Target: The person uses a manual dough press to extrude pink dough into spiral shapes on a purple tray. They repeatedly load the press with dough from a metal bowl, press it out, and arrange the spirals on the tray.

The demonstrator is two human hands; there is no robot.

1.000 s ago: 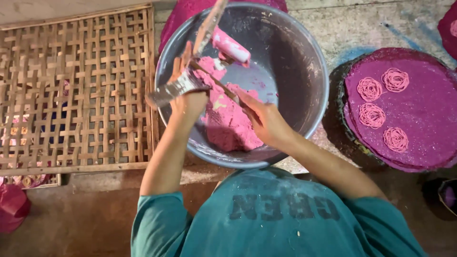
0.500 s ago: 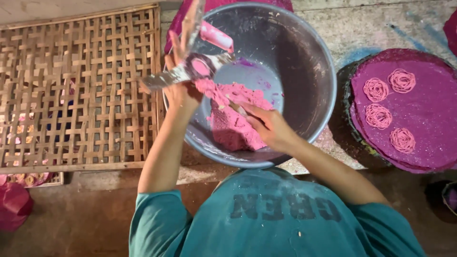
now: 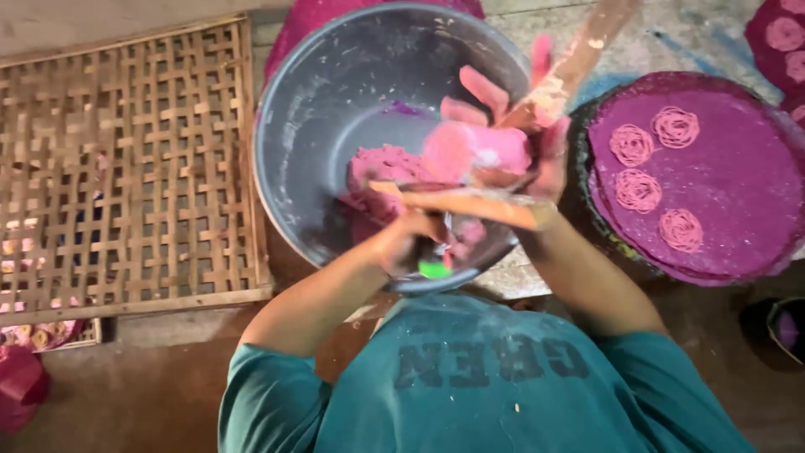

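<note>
My left hand [image 3: 401, 245] grips a wooden press [image 3: 470, 205] over the near side of a big grey metal bowl [image 3: 285, 101]. One handle of the press lies level across my hands. The other handle [image 3: 583, 50] sticks up to the far right. My right hand [image 3: 541, 155], smeared pink, holds a lump of pink dough [image 3: 474, 147] against the press. More pink dough [image 3: 377, 168] lies in the bottom of the bowl. A small green part [image 3: 434, 269] shows below my left hand.
A round purple tray [image 3: 738, 193] at the right carries several pink dough spirals [image 3: 637, 190]. A woven bamboo lattice [image 3: 126, 168] lies to the left of the bowl. Another purple tray edge [image 3: 780, 33] shows at the top right. The floor is bare concrete.
My right hand has left the dough in the bowl and lifted a lump to the press. My left hand has brought the press from the bowl's left rim toward me.
</note>
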